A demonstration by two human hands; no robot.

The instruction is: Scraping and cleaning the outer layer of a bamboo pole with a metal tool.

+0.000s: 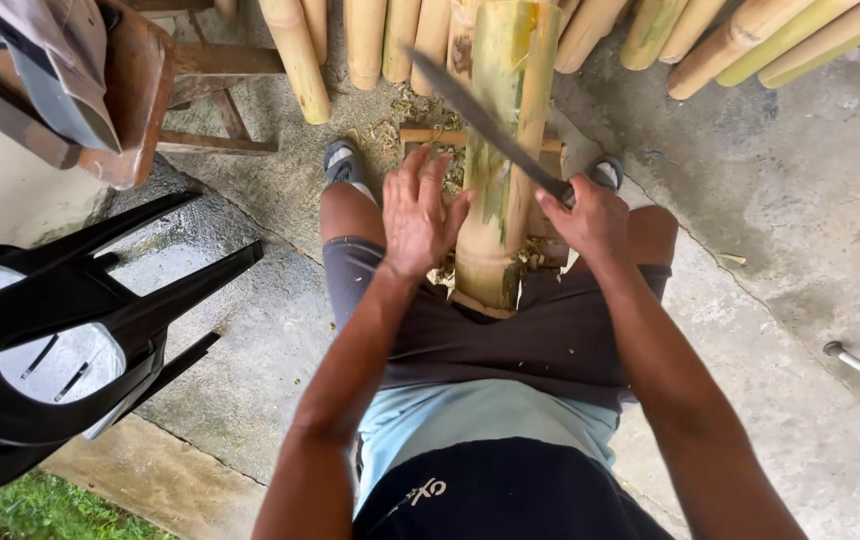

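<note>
Person sits with a thick bamboo section [495, 170] running out from the lap between the knees, near end butted against the shorts [510, 335], far end resting on a low wooden crosspiece [420, 135] — that props it so the top face lies up toward the blade. Green skin is part gone along the top, pale yellow wood showing.

Right hand [590, 215] is closed round the handle of a long dark knife [480, 120]; the blade slants up and left across the bamboo, seemingly laid on or just over its top face, tip past the left edge. Held at an angle like that, it looks set for shaving skin rather than chopping, as far as I can judge.

Left hand [415, 210] is open, fingers spread, flat against the left side of the bamboo, below the blade — steadying it, holding nothing.

Shavings [420, 105] litter the concrete floor [800, 200] by the feet. More bamboo poles [750, 35] lie in a row beyond. A black plastic chair [80, 320] lies tipped at left, a wooden stool [140, 90] behind it.
</note>
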